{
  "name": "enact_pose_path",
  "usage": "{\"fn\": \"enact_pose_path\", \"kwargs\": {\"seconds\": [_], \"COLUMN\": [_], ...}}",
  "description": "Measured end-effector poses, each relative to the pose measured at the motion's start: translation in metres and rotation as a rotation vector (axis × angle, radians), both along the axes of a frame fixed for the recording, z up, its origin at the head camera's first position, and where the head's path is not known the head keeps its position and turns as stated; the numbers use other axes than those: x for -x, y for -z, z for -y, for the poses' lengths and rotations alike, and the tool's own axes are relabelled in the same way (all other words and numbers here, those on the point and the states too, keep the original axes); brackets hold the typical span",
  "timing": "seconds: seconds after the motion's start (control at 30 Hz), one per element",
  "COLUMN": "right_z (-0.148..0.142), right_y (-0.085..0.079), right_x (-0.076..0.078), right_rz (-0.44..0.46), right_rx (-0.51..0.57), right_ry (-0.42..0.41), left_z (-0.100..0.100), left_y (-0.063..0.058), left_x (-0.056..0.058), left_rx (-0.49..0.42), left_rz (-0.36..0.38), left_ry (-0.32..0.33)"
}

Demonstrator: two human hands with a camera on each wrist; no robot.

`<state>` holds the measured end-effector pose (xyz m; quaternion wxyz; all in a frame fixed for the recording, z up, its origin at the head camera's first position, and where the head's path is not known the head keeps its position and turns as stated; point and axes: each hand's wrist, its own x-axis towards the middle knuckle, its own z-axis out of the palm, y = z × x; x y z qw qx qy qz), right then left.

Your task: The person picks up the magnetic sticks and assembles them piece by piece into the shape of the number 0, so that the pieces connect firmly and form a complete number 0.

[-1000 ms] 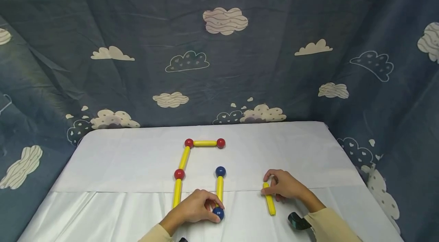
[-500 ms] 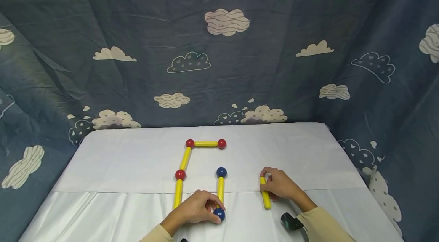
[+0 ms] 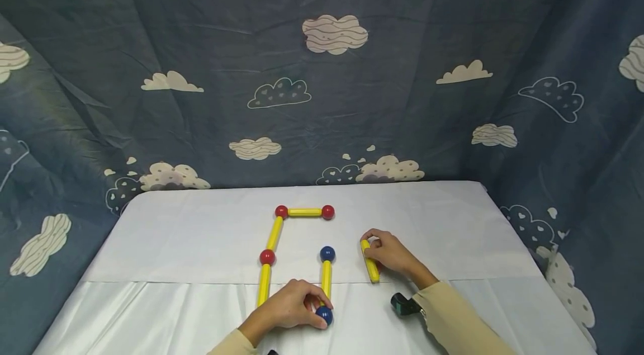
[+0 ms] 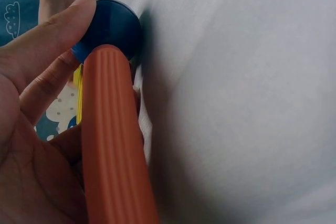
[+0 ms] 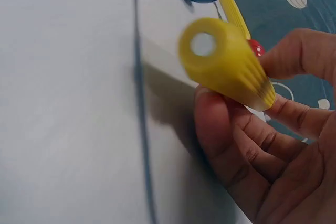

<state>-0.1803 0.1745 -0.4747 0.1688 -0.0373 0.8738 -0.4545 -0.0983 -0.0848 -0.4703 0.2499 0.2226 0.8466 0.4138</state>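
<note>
My left hand (image 3: 294, 306) pinches the near blue ball (image 3: 324, 316) between thumb and fingers. A yellow ridged stick (image 3: 326, 279) joins that ball to a far blue ball (image 3: 327, 254). In the left wrist view an orange ridged stick (image 4: 113, 135) meets the near blue ball (image 4: 113, 27) and runs under the hand; the head view hides it. My right hand (image 3: 394, 254) grips a loose yellow stick (image 3: 371, 265), to the right of the blue balls. The right wrist view shows a pale round end on this yellow stick (image 5: 226, 64), tilted and apart from any ball.
At the left, yellow sticks join a red ball (image 3: 267, 257), a red corner ball (image 3: 282, 212) and a right-hand red ball (image 3: 328, 212). Below, another yellow stick (image 3: 264, 282) runs behind my left hand. A white cloth (image 3: 427, 215) covers the table before a cloud-patterned curtain (image 3: 382, 109).
My right hand has carried the yellow stick leftward and farther from me, closer to the far blue ball. My left hand has kept its hold on the near blue ball.
</note>
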Motion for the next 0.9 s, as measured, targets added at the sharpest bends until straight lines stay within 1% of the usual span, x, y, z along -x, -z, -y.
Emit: {"fn": "enact_pose_path", "kwargs": {"seconds": [0.1,0.2,0.37,0.5,0.63,0.77,0.9], "right_z": [0.010,0.020,0.035,0.044,0.051,0.060,0.068], "right_y": [0.003,0.004,0.006,0.008,0.007,0.008,0.011], "right_x": [0.011,0.020,0.034,0.043,0.050,0.054,0.057], "right_rz": [0.017,0.033,0.059,0.095,0.126,0.135,0.137], "right_rx": [0.004,0.040,0.137,0.218,0.263,0.274,0.279], "right_ry": [0.005,0.008,0.022,0.075,0.108,0.116,0.149], "left_z": [-0.001,-0.002,-0.001,0.000,0.000,0.001,0.001], "left_y": [0.000,0.000,-0.001,0.000,0.000,0.001,0.002], "left_x": [0.000,-0.001,-0.001,-0.001,0.000,0.001,0.001], "left_rx": [0.011,0.019,0.027,0.026,0.021,0.011,0.005], "left_rz": [0.015,0.023,0.029,0.023,0.021,0.016,0.015], "left_ry": [-0.007,-0.010,-0.012,-0.009,-0.004,0.005,0.005]}}
